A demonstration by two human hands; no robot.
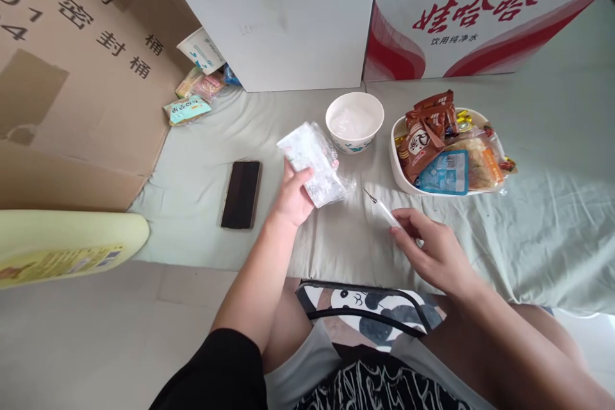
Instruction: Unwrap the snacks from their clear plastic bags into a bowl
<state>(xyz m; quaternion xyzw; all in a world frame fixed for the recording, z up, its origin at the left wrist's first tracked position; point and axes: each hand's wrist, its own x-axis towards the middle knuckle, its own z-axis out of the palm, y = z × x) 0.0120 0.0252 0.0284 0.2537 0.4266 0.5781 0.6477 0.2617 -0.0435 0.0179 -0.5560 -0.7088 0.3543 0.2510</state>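
My left hand [296, 195] grips a flat, pale packet in clear plastic wrap [312, 163], thumb on top, with loose plastic at its right end. In my right hand [430, 246] is a white-handled craft knife [383, 209]; its thin metal tip points up and left toward the packet, apart from it. Just behind the packet stands a white paper bowl [355, 123] with clear plastic inside. A white basket [403, 179] to the right holds brown snack packets [425, 138], a blue packet [442, 172] and other wrapped snacks.
A black phone [241, 195] lies left of my left hand on the green cloth [202, 147]. White cartons [298, 32] line the back. At left are a cardboard box [86, 77], small snack packets [189, 109] and a pale yellow bottle [72, 230].
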